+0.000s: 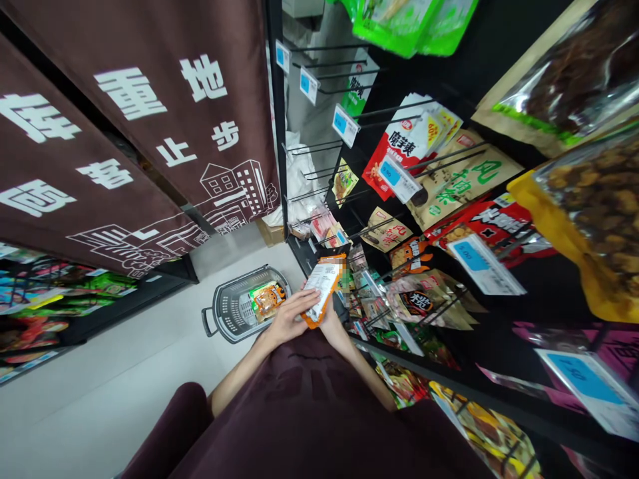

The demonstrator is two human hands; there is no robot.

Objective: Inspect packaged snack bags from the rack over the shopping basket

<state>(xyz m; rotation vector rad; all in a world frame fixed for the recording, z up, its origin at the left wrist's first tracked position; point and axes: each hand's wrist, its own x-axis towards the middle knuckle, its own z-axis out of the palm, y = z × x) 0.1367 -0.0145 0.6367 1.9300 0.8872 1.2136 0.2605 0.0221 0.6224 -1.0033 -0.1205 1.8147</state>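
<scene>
Both hands hold an orange-edged snack packet (327, 276) in front of my body, its white label side turned up. My left hand (294, 313) grips the packet's lower left side, fingers lying over the label. Behind and below it, my right hand (330, 319) supports the packet's right side, its fingers mostly hidden. On the floor to the left stands a grey shopping basket (232, 293). One orange and green snack packet (268, 299) lies inside it.
To the right, a black rack carries hanging snack bags (464, 173) on metal hooks with price tags (399, 178) jutting out. Brown curtains (164, 40) with white characters hang at the upper left. A low shelf of packets (60, 286) stands at the left.
</scene>
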